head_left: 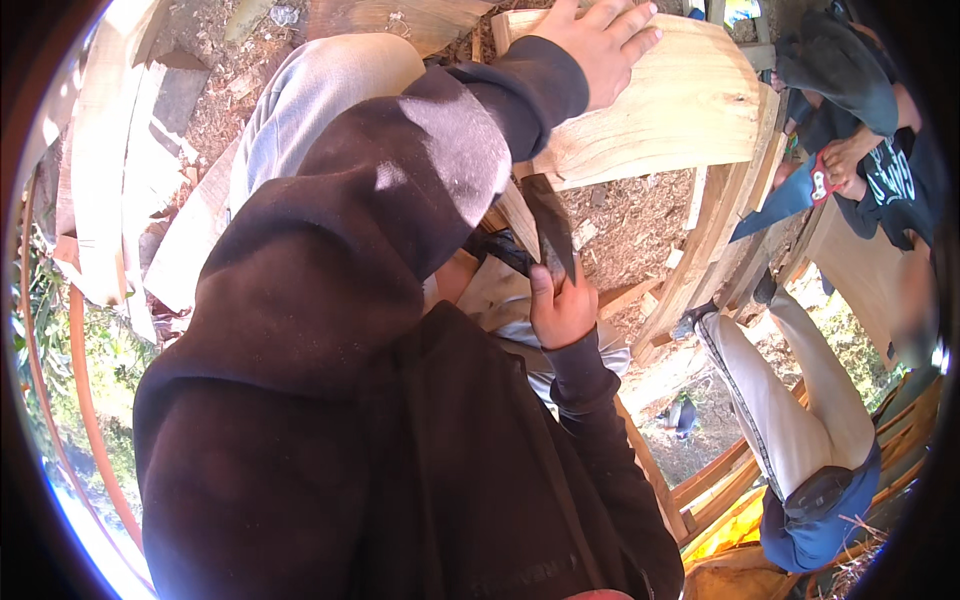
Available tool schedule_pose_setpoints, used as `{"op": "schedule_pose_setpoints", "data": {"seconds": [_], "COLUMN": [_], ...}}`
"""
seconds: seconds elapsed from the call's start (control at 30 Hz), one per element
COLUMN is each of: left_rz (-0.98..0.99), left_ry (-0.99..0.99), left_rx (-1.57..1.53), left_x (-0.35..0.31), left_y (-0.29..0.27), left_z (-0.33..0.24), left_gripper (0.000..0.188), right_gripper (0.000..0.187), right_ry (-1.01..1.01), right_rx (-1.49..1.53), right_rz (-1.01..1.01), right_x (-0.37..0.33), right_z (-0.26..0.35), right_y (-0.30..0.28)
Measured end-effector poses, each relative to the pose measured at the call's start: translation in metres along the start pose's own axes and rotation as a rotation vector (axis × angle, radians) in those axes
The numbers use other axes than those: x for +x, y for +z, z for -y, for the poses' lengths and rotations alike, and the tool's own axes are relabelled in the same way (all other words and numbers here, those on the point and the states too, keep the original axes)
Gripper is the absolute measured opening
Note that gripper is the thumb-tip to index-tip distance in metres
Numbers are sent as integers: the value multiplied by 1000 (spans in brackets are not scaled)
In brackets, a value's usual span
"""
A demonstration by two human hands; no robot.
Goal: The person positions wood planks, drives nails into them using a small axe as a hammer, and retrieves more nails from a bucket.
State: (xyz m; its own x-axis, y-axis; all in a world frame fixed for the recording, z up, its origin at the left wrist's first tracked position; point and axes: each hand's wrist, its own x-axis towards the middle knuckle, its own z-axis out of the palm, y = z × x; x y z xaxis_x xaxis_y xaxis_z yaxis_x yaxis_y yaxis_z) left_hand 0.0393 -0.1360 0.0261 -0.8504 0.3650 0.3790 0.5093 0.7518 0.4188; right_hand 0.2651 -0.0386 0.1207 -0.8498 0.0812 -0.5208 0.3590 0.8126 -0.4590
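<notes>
My left hand [600, 50] lies on a pale, curved wooden board [670, 115] at the top of the view, fingers stretched out and apart. The dark sleeve of that arm crosses the middle of the view. Lower down, close to my body, my right hand [565, 305] is closed round the lower end of a dark, flat, blade-like piece [552, 225]. Its upper end reaches up to the board's near edge. Beside it runs a narrow wooden strip [517, 222], partly hidden by my left sleeve. I cannot make out the exact kind of the dark piece.
At the upper right a co-worker's hand grips a handsaw [785, 205] with a blue blade and red handle. Another person in light trousers [800, 390] is at the lower right. Long timber beams [715, 240] run along the board's right side. Wood shavings [625, 235] cover the ground.
</notes>
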Motion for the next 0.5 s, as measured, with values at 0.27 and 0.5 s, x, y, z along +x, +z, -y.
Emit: {"op": "schedule_pose_setpoints", "data": {"seconds": [0.27,0.5], "left_rz": [119,127], "left_ry": [0,49], "left_rx": [-51,31], "left_x": [1,8], "left_y": [-17,-14], "left_z": [8,2], "left_gripper": [54,51], "right_gripper": [67,39], "right_ry": [-220,109], "right_rx": [615,951], "right_rz": [-389,-501], "right_x": [-22,-3], "right_z": [60,-9], "right_y": [-64,-36]}}
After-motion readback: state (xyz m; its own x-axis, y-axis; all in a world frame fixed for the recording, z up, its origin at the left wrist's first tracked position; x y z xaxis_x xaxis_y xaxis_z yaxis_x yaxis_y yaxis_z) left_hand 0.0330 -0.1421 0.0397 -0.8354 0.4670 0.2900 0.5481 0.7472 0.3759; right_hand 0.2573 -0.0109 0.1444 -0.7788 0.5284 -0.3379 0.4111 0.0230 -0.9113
